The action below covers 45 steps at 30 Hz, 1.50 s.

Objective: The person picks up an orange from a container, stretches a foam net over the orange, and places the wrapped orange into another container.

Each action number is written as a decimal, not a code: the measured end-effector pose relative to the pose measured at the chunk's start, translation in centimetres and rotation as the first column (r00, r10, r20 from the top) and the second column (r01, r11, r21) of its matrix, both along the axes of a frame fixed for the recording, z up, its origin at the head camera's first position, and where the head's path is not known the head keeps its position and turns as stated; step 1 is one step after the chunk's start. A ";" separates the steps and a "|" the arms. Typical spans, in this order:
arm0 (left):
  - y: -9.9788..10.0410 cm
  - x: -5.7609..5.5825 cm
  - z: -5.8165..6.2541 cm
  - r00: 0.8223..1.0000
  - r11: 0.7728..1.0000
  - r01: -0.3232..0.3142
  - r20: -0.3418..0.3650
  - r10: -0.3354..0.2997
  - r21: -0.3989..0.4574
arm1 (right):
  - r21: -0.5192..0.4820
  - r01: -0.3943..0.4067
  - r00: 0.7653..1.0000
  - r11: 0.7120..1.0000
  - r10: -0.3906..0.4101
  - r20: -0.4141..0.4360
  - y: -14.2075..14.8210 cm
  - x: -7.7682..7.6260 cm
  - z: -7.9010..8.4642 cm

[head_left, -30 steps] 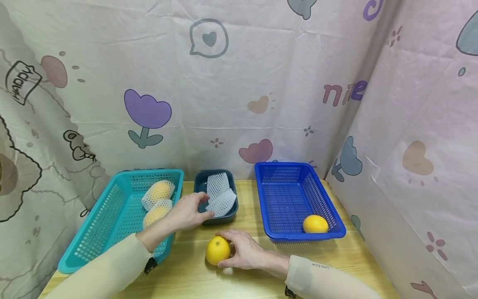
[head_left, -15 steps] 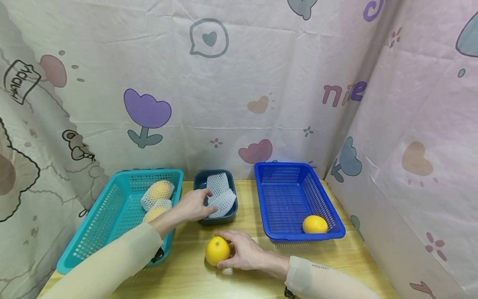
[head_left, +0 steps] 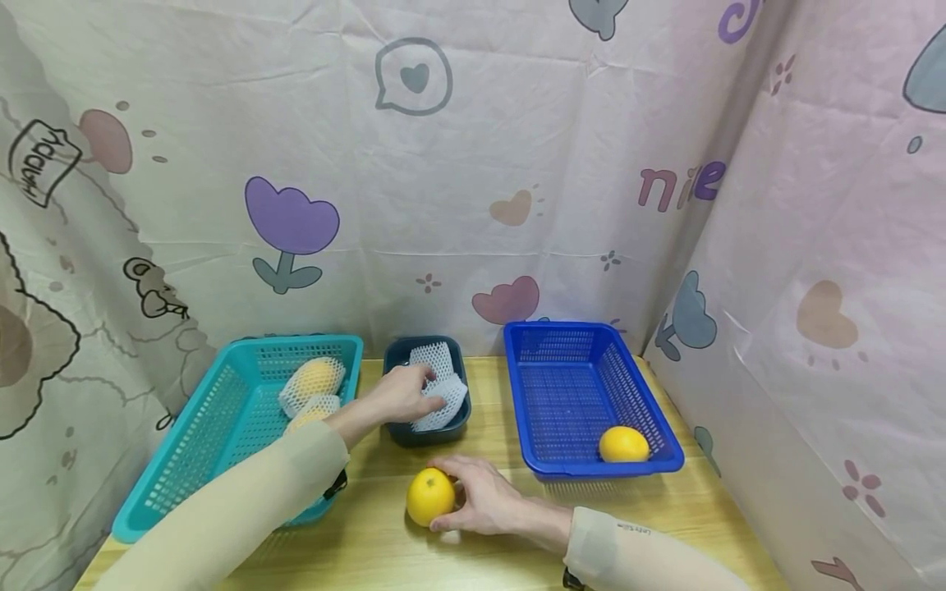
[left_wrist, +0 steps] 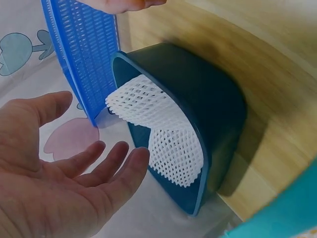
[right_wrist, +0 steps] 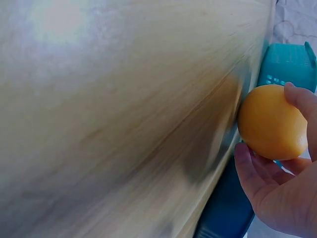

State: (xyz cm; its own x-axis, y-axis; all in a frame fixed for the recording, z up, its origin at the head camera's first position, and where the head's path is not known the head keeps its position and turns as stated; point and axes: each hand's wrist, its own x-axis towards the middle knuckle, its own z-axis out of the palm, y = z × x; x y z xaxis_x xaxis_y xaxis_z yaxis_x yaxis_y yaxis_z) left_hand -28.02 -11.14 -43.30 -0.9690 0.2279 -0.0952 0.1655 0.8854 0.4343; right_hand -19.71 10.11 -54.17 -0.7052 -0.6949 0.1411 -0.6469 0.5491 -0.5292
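My left hand (head_left: 402,396) is over the small dark teal bin (head_left: 424,437), fingers relaxed and apart, holding nothing. In the bin lie two white foam net sleeves (left_wrist: 143,104), one overlapping the other and leaning against the rim. The left wrist view shows the fingertips close beside the sleeves, with a gap between thumb and fingers. My right hand (head_left: 488,497) grips a yellow-orange orange (head_left: 431,497) on the table in front of the bin. Its thumb and fingers curl round the fruit's right side in the right wrist view (right_wrist: 272,121).
A turquoise basket (head_left: 229,427) on the left holds two fruits in foam nets (head_left: 316,377), partly hidden by my left arm. On the right, a blue basket (head_left: 562,394) has one bare orange (head_left: 624,444) in its near corner. A printed curtain (head_left: 443,180) hangs behind the wooden table (head_left: 384,542).
My left hand has moved right and slightly forward, from the bin's left edge to over the net sleeves. The right hand and its orange have stayed in place.
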 end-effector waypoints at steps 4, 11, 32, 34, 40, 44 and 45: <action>0.3 -0.6 -0.2 1.000 1.000 -0.010 0.011 0.011 -0.011 | -0.008 -0.015 1.000 1.000 0.015 -0.012 0.0 -0.1 0.0; 0.4 -1.7 -1.1 0.996 0.997 -0.062 0.065 0.064 -0.037 | -0.024 -0.027 1.000 0.999 0.028 0.008 0.0 -0.1 -0.1; 0.7 -3.6 -3.9 0.990 0.973 -0.036 0.126 0.066 -0.227 | -0.008 -0.012 1.000 1.000 0.012 0.027 0.2 -0.1 -0.1; 0.7 -3.6 -4.1 0.990 0.969 -0.037 0.126 0.070 -0.245 | -0.007 -0.008 0.999 1.000 0.008 0.032 0.2 -0.1 -0.1; 0.9 -3.9 -4.5 0.986 0.961 -0.044 0.140 0.085 -0.274 | -0.006 -0.003 0.999 1.000 0.003 0.039 0.3 -0.2 0.0; 1.2 -4.0 -4.9 0.981 0.956 -0.059 0.159 0.108 -0.286 | -0.005 0.000 0.999 1.000 0.001 0.041 0.3 -0.2 -0.1; 1.3 -4.0 -5.0 0.981 0.955 -0.059 0.160 0.109 -0.289 | -0.005 0.001 0.999 1.000 -0.001 0.041 0.3 -0.2 -0.1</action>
State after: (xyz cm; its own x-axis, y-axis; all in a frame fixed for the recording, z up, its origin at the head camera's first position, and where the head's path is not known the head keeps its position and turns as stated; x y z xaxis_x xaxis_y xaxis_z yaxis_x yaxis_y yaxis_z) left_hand -32.00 -9.84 -48.27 -0.9465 0.0857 -0.3112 0.0298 0.9832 0.1803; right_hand -19.90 10.41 -54.26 -0.7109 -0.6937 0.1153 -0.6242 0.5470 -0.5577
